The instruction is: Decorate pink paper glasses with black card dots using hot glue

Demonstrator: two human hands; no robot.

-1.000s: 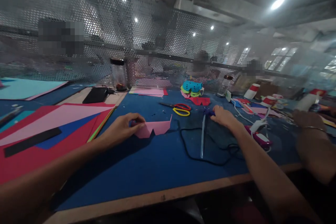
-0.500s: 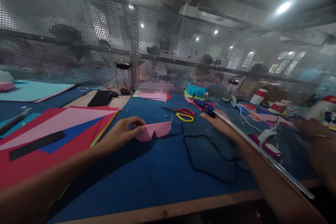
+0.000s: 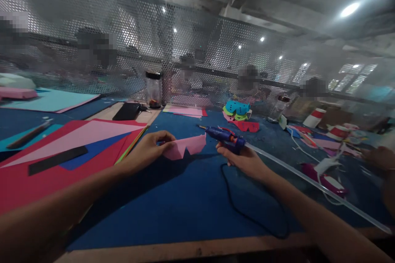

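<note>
My left hand (image 3: 159, 144) pinches one end of a pink paper mask (image 3: 193, 145), holding it just over the blue table (image 3: 185, 205). A notch shows in the mask's lower edge, and its far end is bent up. In my right hand (image 3: 239, 157) is a blue glue gun (image 3: 224, 135), its nozzle pointing left above the mask's free end. A long clear glue stick (image 3: 293, 171) sticks out of the gun's back and runs over my forearm. The gun's black cord (image 3: 230, 195) loops on the table. Scissors are mostly hidden behind the gun.
Finished-looking paper masks, one blue (image 3: 237, 107) and one red (image 3: 246, 126), lie at the back. Coloured paper sheets (image 3: 101, 125), a black phone (image 3: 126, 111) and a glass jar (image 3: 153, 90) are left. At right lie a purple device (image 3: 327, 178) and another person's hand (image 3: 378, 158).
The glue gun has come up and left in my right hand, its nozzle swinging over toward the pink mask. The view has shifted slightly left; my left hand keeps its hold.
</note>
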